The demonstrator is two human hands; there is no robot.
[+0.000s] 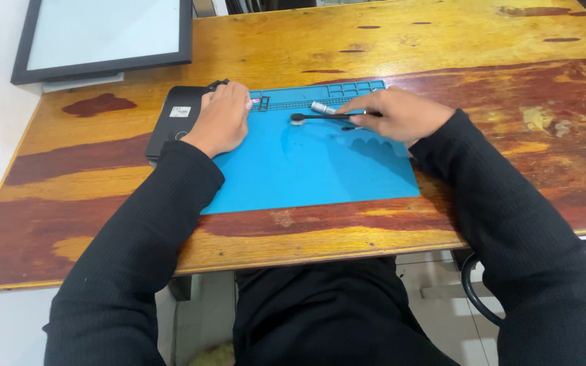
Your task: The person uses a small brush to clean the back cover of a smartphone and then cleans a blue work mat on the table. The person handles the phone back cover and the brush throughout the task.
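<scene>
Two hands in black sleeves work at the far part of a worn wooden desk (442, 41), both resting at the far edge of a blue work mat (306, 169) that lies near the middle of the desk and reaches close to the near edge. Off the far left corner of the desk, a dark-framed panel (103, 34) with a pale face overhangs the edge. Next comes a flat black device (174, 118), lying just left of the mat with its right side against or slightly over the mat's left edge; it carries a small white label. The left hand (222, 120) lies palm down where device and mat meet, fingers held together and curled forward, the fingertips at a small dark part by the mat's far left corner; whether they pinch it cannot be told. Along the mat's far edge runs a row of small moulded compartments (347, 88). Just in front of them lies a short silver cylinder (321, 108), beside the tip of a thin black brush-like tool (320, 117). The right hand (398, 115), at the mat's far right corner, pinches the tool's handle between thumb and fingers, holding it nearly level with its rounded head pointing left, low over the mat.
</scene>
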